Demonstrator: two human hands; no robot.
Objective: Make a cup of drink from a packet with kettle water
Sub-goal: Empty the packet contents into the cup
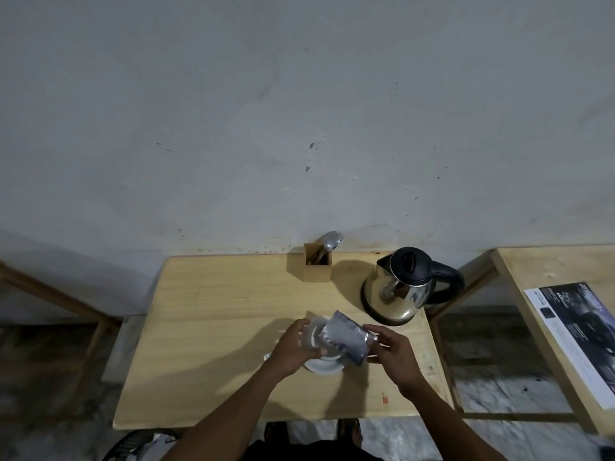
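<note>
A silvery foil packet (pixel 346 337) is held tilted above a white cup and saucer (pixel 324 366) near the middle of the wooden table (pixel 206 327). My left hand (pixel 296 347) grips the packet's left end, and my right hand (pixel 392 349) pinches its right end. The packet and my left hand hide most of the cup. A steel kettle (pixel 399 291) with a black lid and handle stands at the table's back right, apart from my hands.
A wooden holder (pixel 316 266) with a spoon and a fork stands at the back edge against the grey wall. A second wooden table (pixel 545 281) at the right carries a printed box (pixel 579 337). Dark floor lies on both sides.
</note>
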